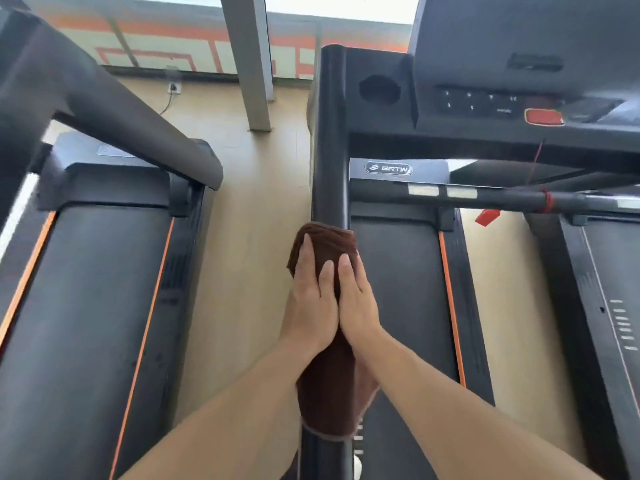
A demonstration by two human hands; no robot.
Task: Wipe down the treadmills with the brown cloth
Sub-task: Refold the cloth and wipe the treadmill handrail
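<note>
tan floor, treadmills, gym rm

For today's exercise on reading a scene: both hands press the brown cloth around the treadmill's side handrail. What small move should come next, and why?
Probably slide the brown cloth forward along the handrail toward the console. Both the left hand and the right hand already press it around the rail, and bare black rail shows beyond it.
</note>
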